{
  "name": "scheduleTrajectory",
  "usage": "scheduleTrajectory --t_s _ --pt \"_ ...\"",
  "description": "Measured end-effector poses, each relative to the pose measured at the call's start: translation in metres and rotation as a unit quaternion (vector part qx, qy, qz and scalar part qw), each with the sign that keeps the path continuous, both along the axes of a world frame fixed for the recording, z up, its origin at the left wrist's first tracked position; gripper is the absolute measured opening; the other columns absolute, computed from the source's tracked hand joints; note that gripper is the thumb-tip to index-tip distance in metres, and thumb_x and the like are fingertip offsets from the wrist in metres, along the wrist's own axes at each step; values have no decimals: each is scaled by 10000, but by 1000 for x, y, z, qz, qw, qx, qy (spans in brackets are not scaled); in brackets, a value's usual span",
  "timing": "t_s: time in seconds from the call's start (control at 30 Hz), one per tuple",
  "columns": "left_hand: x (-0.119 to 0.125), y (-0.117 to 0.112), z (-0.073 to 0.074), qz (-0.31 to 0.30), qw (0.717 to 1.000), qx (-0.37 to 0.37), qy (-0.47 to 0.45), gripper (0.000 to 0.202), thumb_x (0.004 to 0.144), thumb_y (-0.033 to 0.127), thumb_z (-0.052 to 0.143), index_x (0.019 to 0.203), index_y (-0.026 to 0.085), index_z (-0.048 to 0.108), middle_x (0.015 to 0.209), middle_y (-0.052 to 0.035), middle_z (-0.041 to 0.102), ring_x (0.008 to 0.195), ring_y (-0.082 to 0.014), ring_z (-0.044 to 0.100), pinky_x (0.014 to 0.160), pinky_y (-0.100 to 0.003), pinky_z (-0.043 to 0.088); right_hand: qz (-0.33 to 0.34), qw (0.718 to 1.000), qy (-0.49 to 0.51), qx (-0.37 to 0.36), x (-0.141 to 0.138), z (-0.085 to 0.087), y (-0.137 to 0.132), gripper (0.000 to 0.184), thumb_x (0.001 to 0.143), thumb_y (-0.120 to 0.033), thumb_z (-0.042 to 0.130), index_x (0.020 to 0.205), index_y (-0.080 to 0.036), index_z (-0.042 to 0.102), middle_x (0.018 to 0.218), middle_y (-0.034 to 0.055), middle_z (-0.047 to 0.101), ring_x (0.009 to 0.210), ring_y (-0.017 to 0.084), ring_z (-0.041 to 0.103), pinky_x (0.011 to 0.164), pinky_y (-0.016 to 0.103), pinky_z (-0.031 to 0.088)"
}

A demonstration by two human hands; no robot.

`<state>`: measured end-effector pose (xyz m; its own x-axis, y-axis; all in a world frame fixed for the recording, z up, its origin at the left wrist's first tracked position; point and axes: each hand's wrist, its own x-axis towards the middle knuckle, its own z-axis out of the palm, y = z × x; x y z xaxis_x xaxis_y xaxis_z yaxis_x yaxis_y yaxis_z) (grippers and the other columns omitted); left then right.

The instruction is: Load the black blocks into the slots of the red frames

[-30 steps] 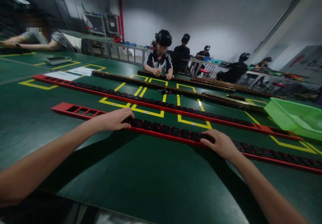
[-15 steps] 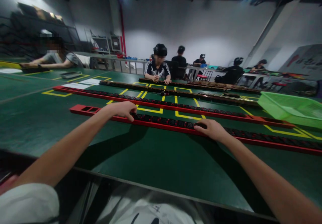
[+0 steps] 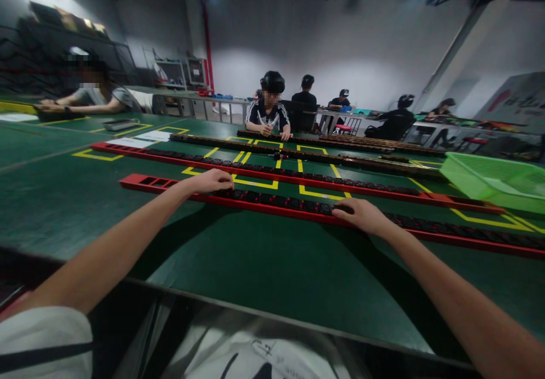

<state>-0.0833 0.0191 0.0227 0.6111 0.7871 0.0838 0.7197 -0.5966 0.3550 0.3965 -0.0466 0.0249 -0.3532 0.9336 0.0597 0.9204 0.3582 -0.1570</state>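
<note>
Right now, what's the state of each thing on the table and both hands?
left hand, fingers flat on the near red strip.
right hand, fingers flat on the same strip, further right.
near red strip, lying flat, left-end slots empty.
far red strip, lying flat, untouched.
green basket, upright, untouched.
</note>
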Motion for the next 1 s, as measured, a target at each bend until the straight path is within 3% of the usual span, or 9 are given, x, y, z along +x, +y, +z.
scheduleTrajectory --t_s 0.23,0.47,0.7,1.0 --pt "-2 6 -5 1 1000 -6 15 305 856 307 482 1006 175 712 964 -33 705 909 -173 637 819 -235 446 6 1000 1 2 4 -3 0 524 919 -585 445 1148 -174 675 1191 141 682 1059 302 634 910 410 502" --pt "-14 14 -6 27 998 -52 35 353 876 450 531 968 172 729 919 -40 729 829 -177 646 757 -238 436 4 1000 1 -8 3 -2 0 513 916 -591 448 1144 -196 682 1166 124 696 1036 306 646 869 400 515" --pt "-16 14 -7 47 997 -45 45 402 859 514 526 918 172 728 896 -29 724 808 -173 629 729 -232 422 -1 1000 4 -9 3 -2 2 501 918 -581 467 1158 -198 683 1179 119 696 1039 298 648 889 384 506" --pt "-14 16 -11 43 999 -28 14 456 819 584 548 822 171 742 693 -10 655 632 -154 561 605 -231 379 4 1000 -12 6 7 -5 4 512 924 -608 440 1152 -216 678 1193 109 685 1072 282 633 897 374 502"
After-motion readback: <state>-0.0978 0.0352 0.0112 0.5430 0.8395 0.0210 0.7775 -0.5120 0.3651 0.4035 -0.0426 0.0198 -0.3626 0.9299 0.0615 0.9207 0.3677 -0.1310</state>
